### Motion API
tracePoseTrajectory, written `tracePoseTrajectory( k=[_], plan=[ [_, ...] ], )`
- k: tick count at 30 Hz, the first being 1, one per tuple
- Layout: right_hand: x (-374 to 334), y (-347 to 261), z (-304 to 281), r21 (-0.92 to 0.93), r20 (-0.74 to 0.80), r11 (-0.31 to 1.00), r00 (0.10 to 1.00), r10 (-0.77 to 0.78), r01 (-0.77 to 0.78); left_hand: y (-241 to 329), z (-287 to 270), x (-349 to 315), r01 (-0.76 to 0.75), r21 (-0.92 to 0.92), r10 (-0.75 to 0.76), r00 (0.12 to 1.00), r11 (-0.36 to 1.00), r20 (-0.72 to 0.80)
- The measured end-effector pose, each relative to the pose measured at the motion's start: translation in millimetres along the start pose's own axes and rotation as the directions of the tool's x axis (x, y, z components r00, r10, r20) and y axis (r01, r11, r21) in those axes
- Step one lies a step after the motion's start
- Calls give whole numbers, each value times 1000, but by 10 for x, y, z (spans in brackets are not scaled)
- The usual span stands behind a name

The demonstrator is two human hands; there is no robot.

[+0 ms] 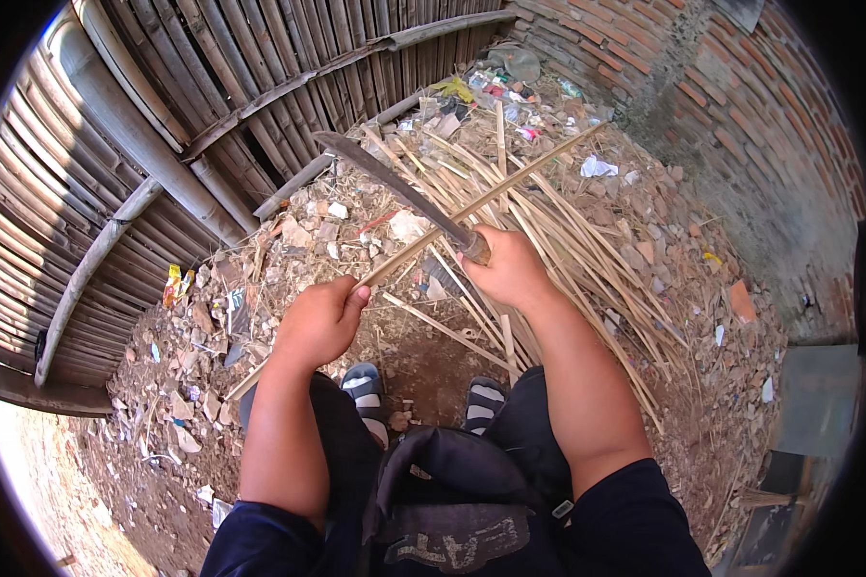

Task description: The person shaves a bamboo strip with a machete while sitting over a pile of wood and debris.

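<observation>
My left hand (pixel 319 322) is closed around a long, thin bamboo strip (pixel 539 165), which slants from beside my left knee up to the far right. In my right hand (pixel 506 269) is the handle of a machete (pixel 394 183). Its dark, curved blade points to the far left and crosses the strip just ahead of the handle. Whether the edge touches the strip, I cannot tell. Beyond and under my right forearm lies a loose pile of bamboo strips (pixel 587 260) on the ground.
A bamboo slat wall (pixel 289 77) stands on the left, and a brick wall (pixel 741 125) on the right. Rubble and litter (pixel 308 226) cover the ground. My sandalled feet (pixel 364 385) are below my hands. Grey panels (pixel 816 399) lean at the right.
</observation>
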State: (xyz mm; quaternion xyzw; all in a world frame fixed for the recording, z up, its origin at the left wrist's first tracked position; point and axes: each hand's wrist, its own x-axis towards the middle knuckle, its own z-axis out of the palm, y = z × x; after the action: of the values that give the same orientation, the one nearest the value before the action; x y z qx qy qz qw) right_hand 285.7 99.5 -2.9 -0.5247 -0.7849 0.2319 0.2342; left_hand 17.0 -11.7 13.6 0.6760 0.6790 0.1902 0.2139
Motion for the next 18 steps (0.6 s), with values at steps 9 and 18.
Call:
tracePoseTrajectory(
  k=[9,18],
  plan=[
    [147,155,-41,104,30,994,999,20,-23,-2,12,-20,-52,5,52,998,999,-47],
    [92,132,-118,38,194,999,981,28,-36,57,41,-79,-35,55,37,998,998,-44]
  ],
)
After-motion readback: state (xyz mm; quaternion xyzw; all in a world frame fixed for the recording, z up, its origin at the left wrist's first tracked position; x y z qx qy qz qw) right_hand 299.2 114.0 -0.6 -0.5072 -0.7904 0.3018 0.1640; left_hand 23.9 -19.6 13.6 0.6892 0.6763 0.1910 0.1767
